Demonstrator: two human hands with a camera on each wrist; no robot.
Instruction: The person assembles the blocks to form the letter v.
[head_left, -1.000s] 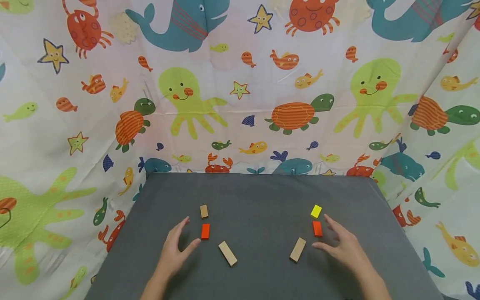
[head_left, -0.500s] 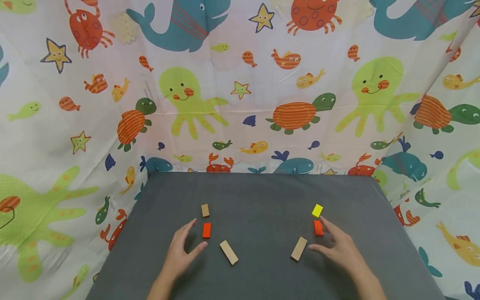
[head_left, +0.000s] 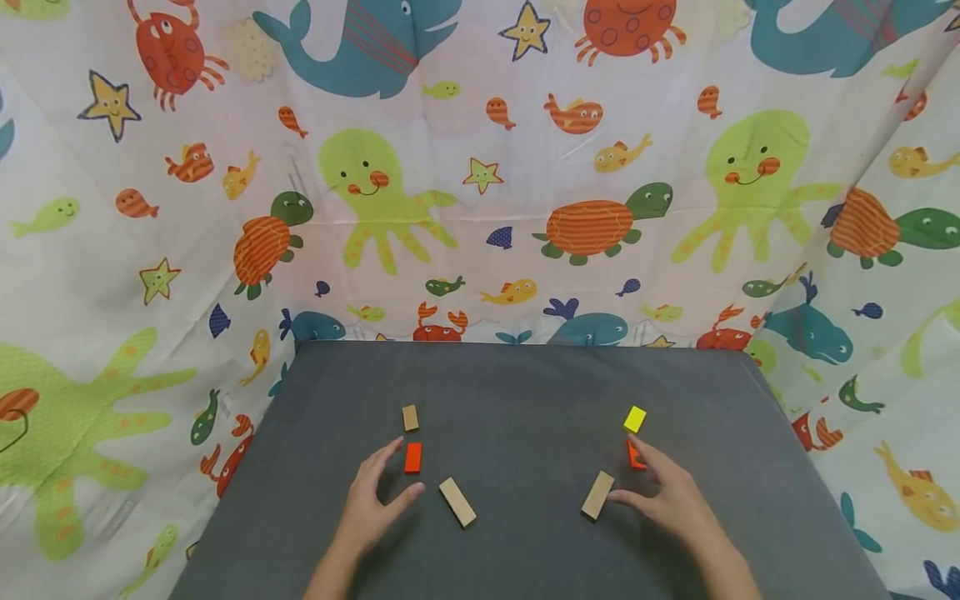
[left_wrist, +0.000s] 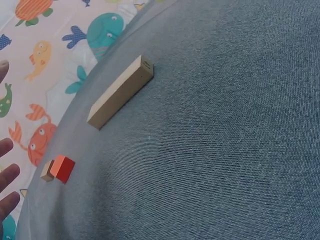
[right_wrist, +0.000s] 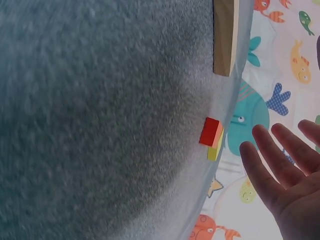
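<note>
My left hand hovers over the table's left side, fingers apart and holding nothing. Just beyond its fingertips lie a red block and a small tan wooden block; a longer pale wooden block lies to the right of its thumb. My right hand, also spread and holding nothing, is above a second red block, which its fingers partly cover. A yellow block sits past those fingertips. Close to the right thumb lies another long wooden block; whether they touch I cannot tell.
A dark grey cloth covers the table. Behind it and along both sides hangs a white curtain printed with sea animals.
My left hand has moved right, toward the long block on its side. The right hand has drifted left, its fingers now over the red block. The blocks stay put.
</note>
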